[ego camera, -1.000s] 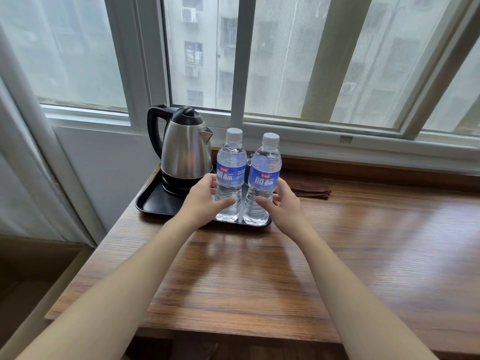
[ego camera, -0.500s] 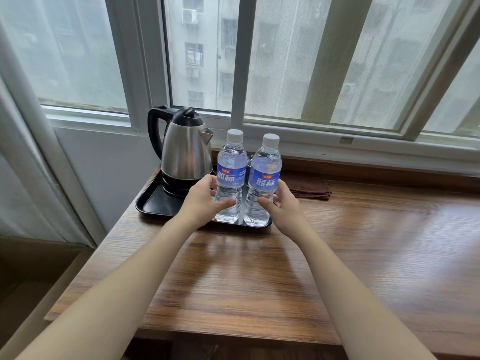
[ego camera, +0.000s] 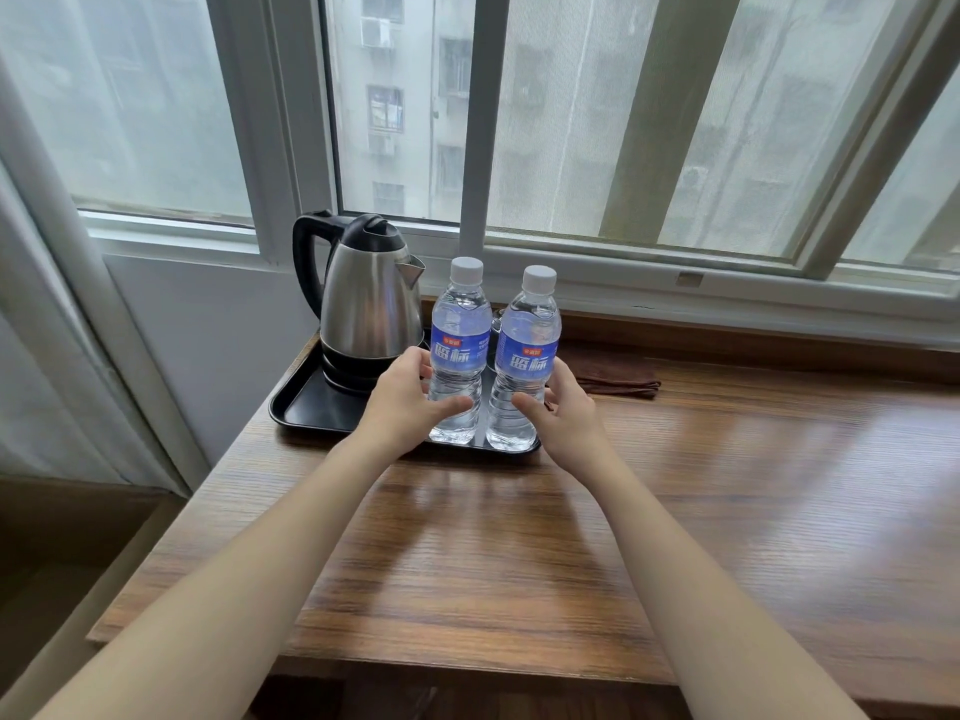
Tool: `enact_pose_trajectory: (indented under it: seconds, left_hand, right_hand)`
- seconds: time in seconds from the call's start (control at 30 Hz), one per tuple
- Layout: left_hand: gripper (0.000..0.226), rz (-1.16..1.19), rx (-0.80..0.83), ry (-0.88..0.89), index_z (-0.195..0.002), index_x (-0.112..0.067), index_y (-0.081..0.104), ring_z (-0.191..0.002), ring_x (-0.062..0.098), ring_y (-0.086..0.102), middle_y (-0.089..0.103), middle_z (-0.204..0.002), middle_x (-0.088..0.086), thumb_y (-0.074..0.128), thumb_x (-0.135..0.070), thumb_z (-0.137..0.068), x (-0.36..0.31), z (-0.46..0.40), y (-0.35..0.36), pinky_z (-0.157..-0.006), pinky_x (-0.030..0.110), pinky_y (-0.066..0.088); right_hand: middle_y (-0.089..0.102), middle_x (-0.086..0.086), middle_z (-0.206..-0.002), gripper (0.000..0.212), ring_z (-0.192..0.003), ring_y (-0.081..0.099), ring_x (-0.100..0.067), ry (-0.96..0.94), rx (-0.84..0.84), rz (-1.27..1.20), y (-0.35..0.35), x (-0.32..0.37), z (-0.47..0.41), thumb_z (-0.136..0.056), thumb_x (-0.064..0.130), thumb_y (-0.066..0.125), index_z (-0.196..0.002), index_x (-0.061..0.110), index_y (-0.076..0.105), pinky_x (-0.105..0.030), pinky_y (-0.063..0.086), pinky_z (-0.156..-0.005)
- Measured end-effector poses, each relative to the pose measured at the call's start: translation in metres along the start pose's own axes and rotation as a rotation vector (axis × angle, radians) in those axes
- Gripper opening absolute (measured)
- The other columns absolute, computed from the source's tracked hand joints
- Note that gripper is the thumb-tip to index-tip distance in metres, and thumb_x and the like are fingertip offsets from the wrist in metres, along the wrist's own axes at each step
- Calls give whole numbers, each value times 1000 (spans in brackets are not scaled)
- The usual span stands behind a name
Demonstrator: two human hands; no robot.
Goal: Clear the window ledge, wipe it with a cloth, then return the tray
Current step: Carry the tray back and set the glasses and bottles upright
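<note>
While both arms reached forward over the wooden ledge (ego camera: 519, 553), each hand closed on a water bottle standing upright on the black tray (ego camera: 306, 407). The left hand (ego camera: 402, 407) curled round the lower part of the left bottle (ego camera: 460, 350), thumb across the near side and fingers behind it. The right hand (ego camera: 561, 415) held the right bottle (ego camera: 524, 361) the same way, thumb in front and fingers wrapped round the far side. Both bottles stood side by side at the tray's near right corner, just apart from each other, with white caps and blue labels, and whether their bases rested on the tray or were lifted off it could not be told. The tray lay at the ledge's left end, near the window frame, with its long side running along the ledge. A steel kettle (ego camera: 369, 309) with a black handle and lid stood on its black base at the back left of the tray, just behind the left hand, its spout turned toward the bottles. A folded brown cloth (ego camera: 618, 379) lay flat on the ledge to the right of the tray, near the back edge and just beyond the right hand. A sheer curtain (ego camera: 57, 356) hung at the far left beside the ledge.
</note>
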State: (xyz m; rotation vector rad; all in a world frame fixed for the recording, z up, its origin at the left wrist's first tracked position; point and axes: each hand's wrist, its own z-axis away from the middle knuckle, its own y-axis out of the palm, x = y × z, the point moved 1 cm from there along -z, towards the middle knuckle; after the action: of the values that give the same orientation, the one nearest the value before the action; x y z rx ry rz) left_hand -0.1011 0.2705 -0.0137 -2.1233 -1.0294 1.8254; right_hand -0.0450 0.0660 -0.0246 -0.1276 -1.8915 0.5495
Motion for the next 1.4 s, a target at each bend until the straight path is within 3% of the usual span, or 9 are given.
enact_pose_trajectory:
  seconds: [0.17, 0.43, 0.63, 0.8, 0.93, 1.23, 1.4]
  left_hand:
    - [49, -1, -5, 3, -102, -26, 53, -91, 12, 61, 61, -103, -4, 86, -38, -68, 0, 1, 1, -84, 35, 53]
    - [49, -7, -8, 14, -103, -28, 52, -92, 12, 60, 61, -105, -5, 85, -40, -69, 0, 2, 1, -85, 37, 53]
    - [49, -6, -23, 26, -105, -27, 51, -96, 13, 59, 59, -108, -4, 85, -38, -71, 1, 4, 2, -84, 33, 51]
    - [48, 8, -29, 25, -104, -26, 52, -95, 13, 60, 60, -106, -4, 85, -37, -70, 3, 5, 3, -86, 35, 52]
    - [49, 11, -25, 26, -104, -25, 53, -95, 13, 60, 61, -105, -4, 86, -38, -69, 4, 4, 3, -87, 36, 52]
    - [49, 36, -13, 34, -104, -28, 53, -96, 12, 60, 60, -107, -5, 86, -37, -69, 5, 1, 3, -83, 30, 50]
    - [60, 42, 1, 39, -111, -30, 50, -96, 9, 58, 58, -108, -8, 88, -37, -65, -6, 1, -6, -82, 27, 48]
  right_hand:
    - [61, 27, -108, 47, -95, 55, 17, 3, 2, -2, 0, -1, 0, -91, 22, 68, -133, 32, 50, -2, 37, -78]
    - [61, 25, -112, 49, -105, 59, -8, -27, -2, 1, 3, -4, 1, -91, 24, 67, -135, 34, 48, -18, 41, -89]
    - [59, 30, -114, 51, -107, 55, 5, -35, -2, 6, 5, -4, 2, -93, 24, 65, -139, 33, 45, -12, 39, -88]
    - [60, 28, -116, 50, -108, 56, 1, -33, -13, 10, 6, -4, 4, -93, 24, 65, -138, 33, 46, -17, 39, -90]
    - [59, 31, -114, 50, -106, 54, 11, -33, -23, 0, 6, -2, 6, -93, 22, 65, -138, 32, 46, -16, 39, -91]
    - [63, 21, -117, 48, -109, 59, -4, -27, -23, -9, 8, -2, 4, -93, 24, 66, -136, 33, 47, -29, 45, -95]
    - [63, 22, -112, 46, -105, 59, -2, 34, 20, -7, 0, 7, 3, -90, 19, 69, -130, 33, 50, -26, 46, -92]
